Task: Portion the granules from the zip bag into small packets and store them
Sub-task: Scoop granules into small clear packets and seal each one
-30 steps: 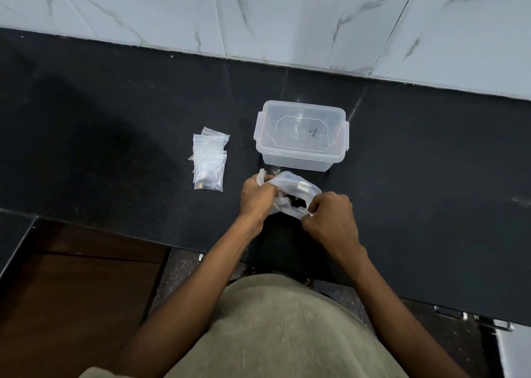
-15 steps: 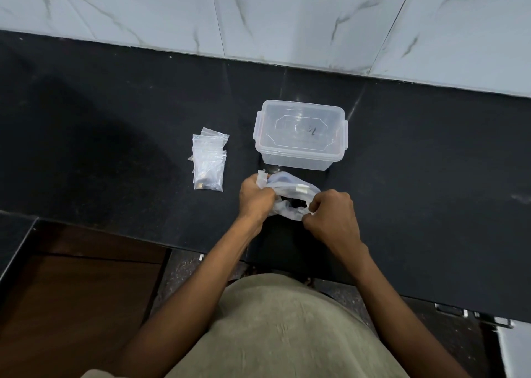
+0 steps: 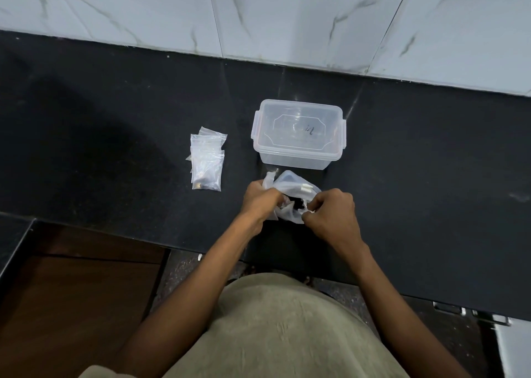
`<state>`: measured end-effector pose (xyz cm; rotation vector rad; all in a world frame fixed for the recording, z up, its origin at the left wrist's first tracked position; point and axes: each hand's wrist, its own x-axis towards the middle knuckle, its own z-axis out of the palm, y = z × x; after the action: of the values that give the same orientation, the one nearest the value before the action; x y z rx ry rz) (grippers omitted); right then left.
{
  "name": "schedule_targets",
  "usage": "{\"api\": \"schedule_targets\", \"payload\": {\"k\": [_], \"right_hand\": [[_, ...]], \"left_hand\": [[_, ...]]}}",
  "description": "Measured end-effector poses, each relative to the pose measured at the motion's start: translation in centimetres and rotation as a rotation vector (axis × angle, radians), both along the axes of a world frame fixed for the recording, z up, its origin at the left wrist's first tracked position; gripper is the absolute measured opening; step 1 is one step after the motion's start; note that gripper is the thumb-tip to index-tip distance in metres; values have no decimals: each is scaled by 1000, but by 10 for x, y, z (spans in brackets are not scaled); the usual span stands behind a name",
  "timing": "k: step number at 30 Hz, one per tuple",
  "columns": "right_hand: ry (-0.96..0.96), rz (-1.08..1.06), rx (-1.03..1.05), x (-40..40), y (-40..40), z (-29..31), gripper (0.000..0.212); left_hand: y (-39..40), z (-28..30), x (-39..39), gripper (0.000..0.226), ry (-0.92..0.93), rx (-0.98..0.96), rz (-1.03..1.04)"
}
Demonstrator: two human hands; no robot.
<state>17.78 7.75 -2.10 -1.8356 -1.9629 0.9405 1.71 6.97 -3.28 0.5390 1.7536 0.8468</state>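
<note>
Black counter point(image 3: 115, 147); hands point(image 3: 263, 202) gripping zip bag point(image 3: 290, 186)

The counter point(image 3: 115, 124) is glossy black with faint pale specks, and the wall tiles point(image 3: 287, 12) behind it are white marble with grey-brown veins. The lidded box point(image 3: 298, 136) is clear, frosted plastic with a dark scribble on top; the small packets point(image 3: 207, 162) are clear, one with dark and golden bits at the bottom. The zip bag point(image 3: 290, 188) is translucent white around black contents, the shirt point(image 3: 281, 329) is dull olive-beige, and the cabinet front point(image 3: 71, 300) is dark reddish brown.

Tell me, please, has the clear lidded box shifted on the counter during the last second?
No. The clear lidded box keeps its place beside the small packets.
</note>
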Motion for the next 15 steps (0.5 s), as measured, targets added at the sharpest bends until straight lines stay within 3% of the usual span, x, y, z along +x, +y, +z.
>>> {"api": "schedule_targets", "payload": {"k": [9, 15], "right_hand": [[96, -34, -78, 0, 1, 0, 11], [295, -211, -237, 10, 4, -1, 13]], "left_hand": [[-1, -5, 0, 14, -149, -24, 52], [-2, -2, 2, 19, -93, 69, 54]]}}
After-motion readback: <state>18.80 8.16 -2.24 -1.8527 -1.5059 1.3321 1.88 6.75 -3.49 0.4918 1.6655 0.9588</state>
